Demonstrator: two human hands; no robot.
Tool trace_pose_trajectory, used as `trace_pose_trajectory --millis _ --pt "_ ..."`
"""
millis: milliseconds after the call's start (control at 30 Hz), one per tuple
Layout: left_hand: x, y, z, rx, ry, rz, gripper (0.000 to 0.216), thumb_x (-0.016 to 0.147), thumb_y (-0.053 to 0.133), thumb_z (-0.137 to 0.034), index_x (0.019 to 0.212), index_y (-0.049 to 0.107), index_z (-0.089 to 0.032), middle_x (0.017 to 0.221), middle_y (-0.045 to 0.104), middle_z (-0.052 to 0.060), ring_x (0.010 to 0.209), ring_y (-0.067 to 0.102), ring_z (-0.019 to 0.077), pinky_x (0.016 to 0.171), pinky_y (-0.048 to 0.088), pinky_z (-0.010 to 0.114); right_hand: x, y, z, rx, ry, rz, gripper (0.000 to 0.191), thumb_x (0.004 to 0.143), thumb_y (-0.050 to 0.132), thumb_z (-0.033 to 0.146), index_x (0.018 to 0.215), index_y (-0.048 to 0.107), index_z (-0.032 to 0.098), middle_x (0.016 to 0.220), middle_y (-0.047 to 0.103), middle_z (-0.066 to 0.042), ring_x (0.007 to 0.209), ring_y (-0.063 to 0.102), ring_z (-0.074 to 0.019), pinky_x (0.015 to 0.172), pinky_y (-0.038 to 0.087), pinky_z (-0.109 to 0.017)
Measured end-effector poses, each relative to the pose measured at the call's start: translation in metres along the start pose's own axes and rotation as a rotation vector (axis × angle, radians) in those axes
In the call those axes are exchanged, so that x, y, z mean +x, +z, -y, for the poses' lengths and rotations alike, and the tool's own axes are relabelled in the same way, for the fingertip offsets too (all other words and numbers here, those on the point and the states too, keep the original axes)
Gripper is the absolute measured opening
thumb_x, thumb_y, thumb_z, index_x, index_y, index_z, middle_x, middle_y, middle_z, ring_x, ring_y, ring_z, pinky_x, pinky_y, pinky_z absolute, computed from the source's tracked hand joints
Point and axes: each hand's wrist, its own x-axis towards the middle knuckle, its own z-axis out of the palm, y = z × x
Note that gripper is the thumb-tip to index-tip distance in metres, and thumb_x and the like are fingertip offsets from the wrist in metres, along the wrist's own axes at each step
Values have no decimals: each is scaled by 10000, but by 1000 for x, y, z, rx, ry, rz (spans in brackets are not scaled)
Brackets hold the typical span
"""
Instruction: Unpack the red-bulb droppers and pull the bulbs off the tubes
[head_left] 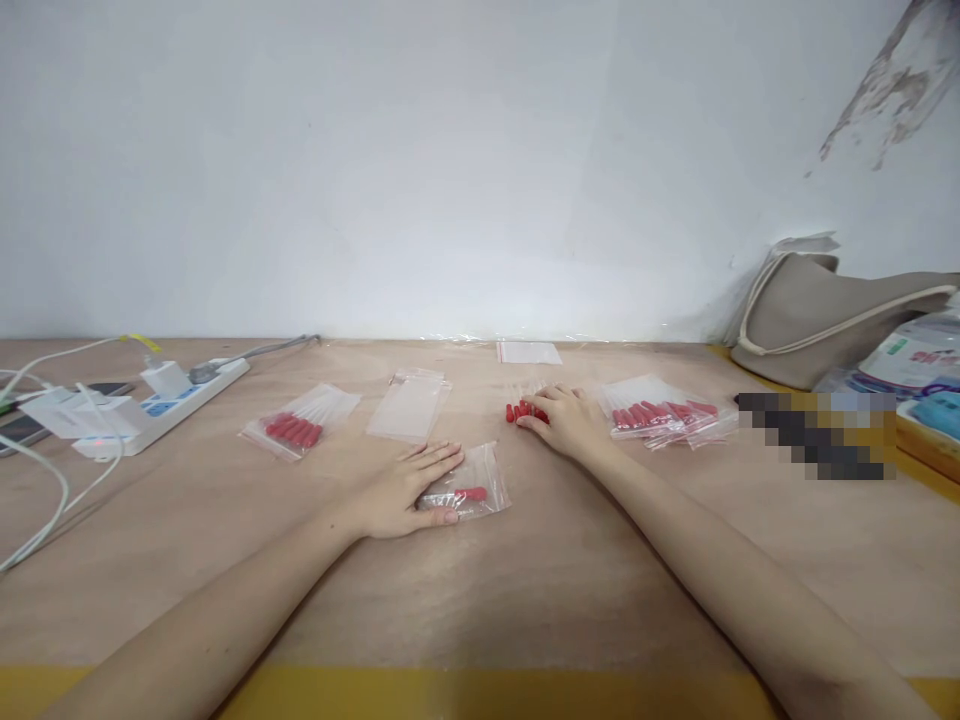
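Note:
My left hand (401, 490) lies flat on the tabletop, fingers stretched out, its thumb and fingertips resting on the edge of a small clear zip bag (469, 492) that holds a red-tipped piece. My right hand (564, 418) is further back, fingers curled over a loose cluster of red-tipped pieces (519, 410). Just right of that hand lies a pile of filled bags (660, 412) with red pieces. An empty clear bag (409, 405) lies behind my left hand, and another filled bag (298, 425) sits to the left.
A white power strip (161, 405) with chargers and cables sits at the far left beside a phone (22, 432). A grey bag (817, 315) leans on the wall at the right, with packages (919, 365) beside it. A flat clear bag (529, 352) lies by the wall.

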Motion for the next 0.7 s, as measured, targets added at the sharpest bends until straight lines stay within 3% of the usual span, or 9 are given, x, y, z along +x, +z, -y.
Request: trace_pose_trajectory --millis 133,233,333,500,700 --pt "0 -1 -1 13 -11 15 709 799 420 -583 1381 150 -280 1450 137 28 1331 117 233 1090 117 428 -9 -5 7 250 28 -60 184 791 510 298 832 660 199 790 624 -52 789 526 -173 721 347 -296" --pt "0 -1 0 6 -6 11 718 797 422 -584 1383 142 -278 1451 127 32 1330 109 242 1088 112 436 -19 -5 19 481 -72 62 126 736 569 275 727 666 197 679 618 -22 684 523 -143 678 367 -267" --pt "0 0 1 5 3 5 731 795 425 -584 1386 122 -277 1451 128 35 1329 113 245 1087 116 433 -26 0 34 627 -180 186 137 714 609 312 744 689 205 653 603 -8 646 505 -124 640 367 -244" --pt "-1 1 0 18 -7 12 751 794 413 -595 1390 96 -266 1452 123 34 1331 107 243 1088 114 417 -27 8 50 718 -284 328 237 708 623 406 827 701 216 658 567 7 615 475 -98 586 342 -217" --pt "0 1 0 25 -15 17 753 794 405 -600 1391 94 -262 1454 113 33 1331 114 232 1090 105 403 -26 7 61 688 -302 348 189 669 664 358 632 655 173 623 537 11 630 465 -102 588 341 -216"
